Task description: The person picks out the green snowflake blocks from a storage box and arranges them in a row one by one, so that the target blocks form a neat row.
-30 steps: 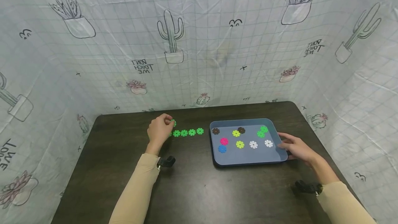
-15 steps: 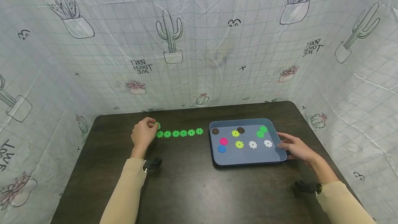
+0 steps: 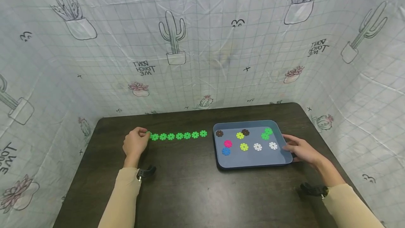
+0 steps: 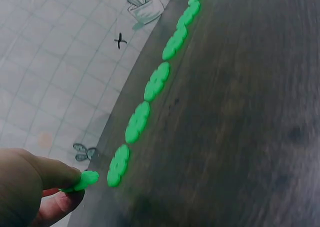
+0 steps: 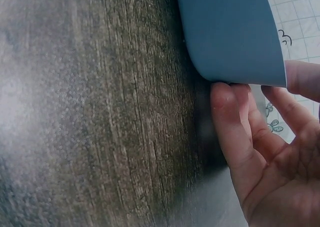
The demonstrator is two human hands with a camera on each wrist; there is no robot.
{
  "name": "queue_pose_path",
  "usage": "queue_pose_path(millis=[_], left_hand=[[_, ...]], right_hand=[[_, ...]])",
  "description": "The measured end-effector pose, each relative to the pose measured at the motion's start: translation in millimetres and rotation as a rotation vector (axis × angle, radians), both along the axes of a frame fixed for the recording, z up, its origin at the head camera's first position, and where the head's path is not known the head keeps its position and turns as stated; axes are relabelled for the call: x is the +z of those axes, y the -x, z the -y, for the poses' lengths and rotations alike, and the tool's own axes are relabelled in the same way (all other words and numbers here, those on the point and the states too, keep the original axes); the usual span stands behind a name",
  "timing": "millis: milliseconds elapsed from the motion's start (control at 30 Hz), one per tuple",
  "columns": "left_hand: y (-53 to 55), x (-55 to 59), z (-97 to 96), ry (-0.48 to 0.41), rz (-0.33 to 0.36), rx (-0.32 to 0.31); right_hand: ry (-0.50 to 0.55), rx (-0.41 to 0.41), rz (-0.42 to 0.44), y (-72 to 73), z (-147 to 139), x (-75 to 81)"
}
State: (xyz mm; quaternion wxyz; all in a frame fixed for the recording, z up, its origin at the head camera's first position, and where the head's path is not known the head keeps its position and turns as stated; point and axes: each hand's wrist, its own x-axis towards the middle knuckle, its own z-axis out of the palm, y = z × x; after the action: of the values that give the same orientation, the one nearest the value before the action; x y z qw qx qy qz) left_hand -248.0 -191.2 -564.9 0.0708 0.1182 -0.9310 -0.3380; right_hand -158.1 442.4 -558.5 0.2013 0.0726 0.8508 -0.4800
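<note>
My left hand pinches a green notched plastic disc between thumb and fingertips at the left end of a row. That row of green discs runs left to right across the back of the table. In the left wrist view the pinched disc is just beside the nearest disc of the row. My right hand grips the right edge of a blue-grey tray. In the right wrist view the fingers are under the tray's rim, with a digit over its edge.
Inside the tray lie brown, yellow, pink, blue, white and green discs. A printed cloth hangs behind the dark wooden table.
My left hand has moved left along the row, and more green discs now show lying in it. My right hand stays on the tray.
</note>
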Motion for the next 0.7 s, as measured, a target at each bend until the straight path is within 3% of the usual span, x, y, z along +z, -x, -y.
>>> queue_pose_path(millis=[267,533,700], left_hand=[[-1.1,-8.1,11.2,0.006,0.027,0.007],[6.5,-12.8,10.5,0.011,0.030,0.012],[5.2,-16.3,12.5,0.015,0.056,0.031]], right_hand=[[-0.003,0.001,0.004,1.4,0.8,-2.1],[-0.003,-0.007,0.000,-0.4,-1.5,-0.4],[-0.001,0.003,0.008,0.4,-1.2,0.1]])
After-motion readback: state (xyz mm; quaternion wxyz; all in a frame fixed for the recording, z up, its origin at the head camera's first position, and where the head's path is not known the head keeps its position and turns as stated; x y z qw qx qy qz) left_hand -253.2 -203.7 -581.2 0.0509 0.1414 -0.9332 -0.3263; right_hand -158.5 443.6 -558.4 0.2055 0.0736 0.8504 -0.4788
